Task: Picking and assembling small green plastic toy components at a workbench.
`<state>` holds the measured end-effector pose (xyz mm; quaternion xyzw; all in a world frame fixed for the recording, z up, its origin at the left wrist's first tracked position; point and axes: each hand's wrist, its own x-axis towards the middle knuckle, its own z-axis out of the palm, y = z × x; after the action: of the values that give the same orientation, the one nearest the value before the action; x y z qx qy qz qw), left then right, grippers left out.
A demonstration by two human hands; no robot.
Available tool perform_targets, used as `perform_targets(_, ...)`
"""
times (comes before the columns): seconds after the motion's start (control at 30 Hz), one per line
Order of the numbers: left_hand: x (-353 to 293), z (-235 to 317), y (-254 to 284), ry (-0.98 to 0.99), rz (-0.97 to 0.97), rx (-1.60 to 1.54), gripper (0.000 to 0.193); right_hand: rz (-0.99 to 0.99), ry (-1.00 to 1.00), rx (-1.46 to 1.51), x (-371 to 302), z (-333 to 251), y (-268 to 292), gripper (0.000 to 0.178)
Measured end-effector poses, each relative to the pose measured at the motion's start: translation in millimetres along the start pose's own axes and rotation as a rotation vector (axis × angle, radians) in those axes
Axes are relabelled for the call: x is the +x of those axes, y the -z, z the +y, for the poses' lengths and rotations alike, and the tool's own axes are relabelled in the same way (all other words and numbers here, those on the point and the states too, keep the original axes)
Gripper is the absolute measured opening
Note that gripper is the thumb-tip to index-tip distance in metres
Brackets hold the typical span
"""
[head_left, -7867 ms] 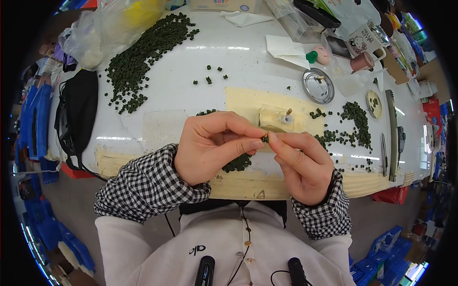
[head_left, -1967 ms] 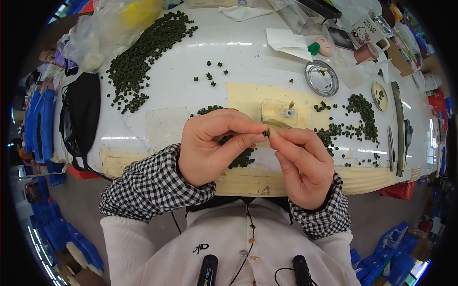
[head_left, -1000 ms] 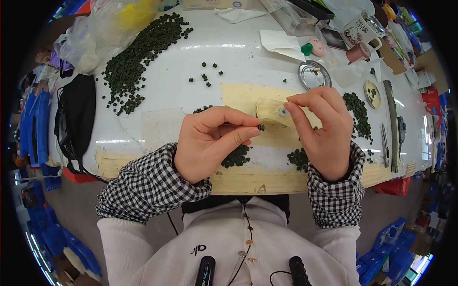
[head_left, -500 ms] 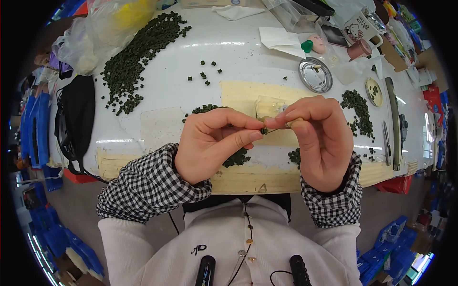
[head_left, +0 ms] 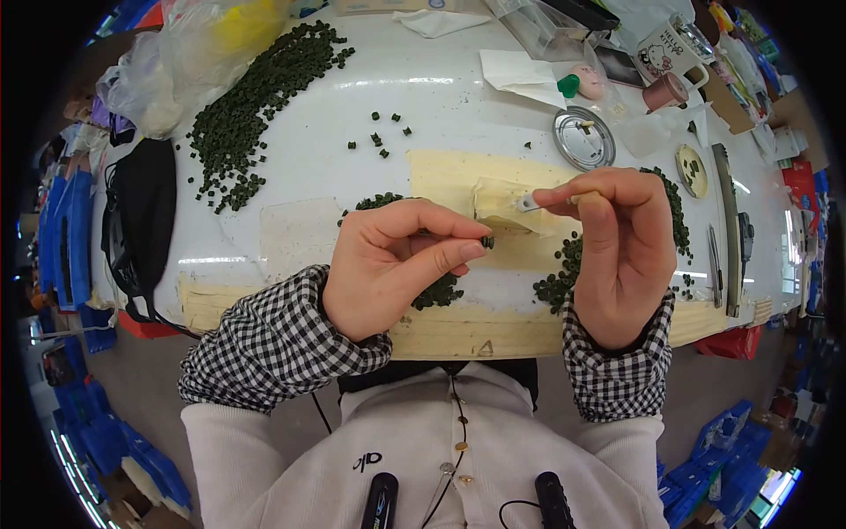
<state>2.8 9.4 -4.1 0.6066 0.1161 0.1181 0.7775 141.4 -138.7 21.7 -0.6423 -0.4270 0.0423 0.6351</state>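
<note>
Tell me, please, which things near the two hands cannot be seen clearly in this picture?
- Head view: the dark green bead pinched by the left hand is too small to show a hole or its exact shape.
- The thin tool in the right hand: the fingers cover most of it, so its kind is unclear.
- The green bead pile is partly hidden behind the right hand.
- The left hand covers part of the smaller bead pile.

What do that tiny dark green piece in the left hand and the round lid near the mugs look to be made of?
The green bead, pinched in the left hand, looks like stone or dull plastic: dark, matt, blocky; which one is unclear. The round lid looks like metal: silvery, shiny, with ringed reflections.
</note>
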Motion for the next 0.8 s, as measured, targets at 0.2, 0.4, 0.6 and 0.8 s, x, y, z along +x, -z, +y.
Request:
perform_targets(0.2,-0.5,0.1,-0.8,-0.024,0.03,0.009,0.011,-0.107,0.23,-0.596,8.8,14.0,7.6,0.01)
perform_targets(0.4,-0.2,0.8,-0.5,-0.05,0.042,0.002,0.011,-0.075,0.255,-0.714,2.0,8.8,10.0,0.026)
perform_targets(0.6,-0.7,-2.0,1.0,-0.066,0.053,-0.018,0.015,-0.231,0.088,-0.36,-26.0,-9.3,1.1,0.034)
perform_targets(0.8,-0.2,-2.7,0.7,-0.093,0.045,-0.019,0.017,-0.278,0.06,-0.206,-30.9,-0.8,-6.1,0.036)
